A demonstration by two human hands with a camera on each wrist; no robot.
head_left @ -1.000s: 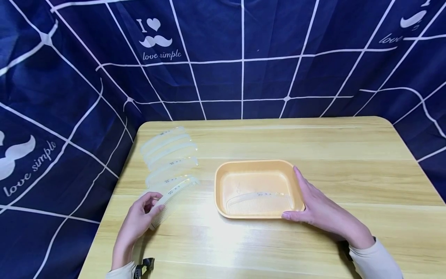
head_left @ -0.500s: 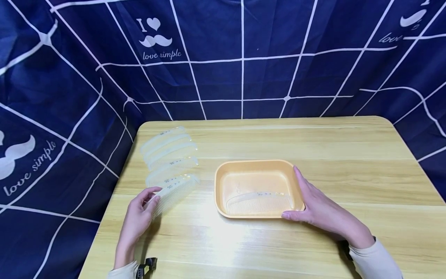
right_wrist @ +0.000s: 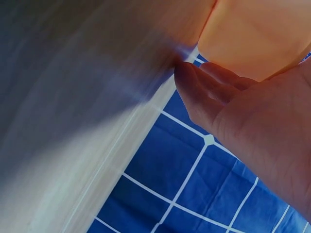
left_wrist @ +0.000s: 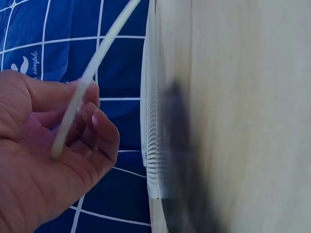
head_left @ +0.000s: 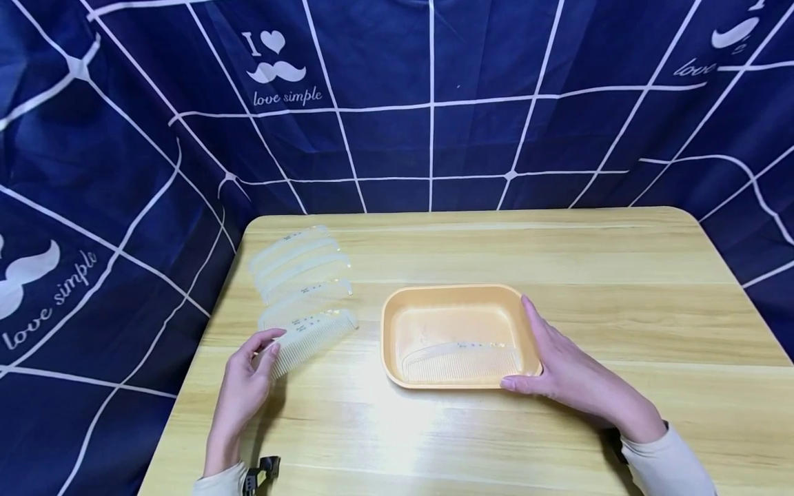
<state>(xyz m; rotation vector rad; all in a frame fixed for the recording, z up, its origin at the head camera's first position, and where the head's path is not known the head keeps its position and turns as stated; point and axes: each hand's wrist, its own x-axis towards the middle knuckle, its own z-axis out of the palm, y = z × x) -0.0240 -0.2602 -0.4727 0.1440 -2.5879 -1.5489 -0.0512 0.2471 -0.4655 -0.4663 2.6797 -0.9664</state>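
Observation:
My left hand [head_left: 245, 379] pinches the near left end of a translucent pale comb [head_left: 313, 343], thumb on one side and fingers on the other. In the left wrist view this comb [left_wrist: 92, 68] shows edge-on, raised off the table. Several matching combs [head_left: 304, 297] lie in a column behind it, and the held one overlaps the nearest of them in the head view. Over on the right, my right hand [head_left: 567, 362] grips the right end of a light orange plastic box [head_left: 389, 337], thumb at the front rim. One clear comb [head_left: 462, 362] lies inside the box, teeth toward me.
The light wood table [head_left: 589, 262] has rounded back corners. Dark blue cloth [head_left: 384, 138] with white grid lines hangs behind it and at both sides. A black wrist strap [head_left: 260, 475] is on the left wrist.
My left hand has shifted slightly back and turned the comb, which now extends a little farther right with its broad side more visible. The right hand and the box stay put.

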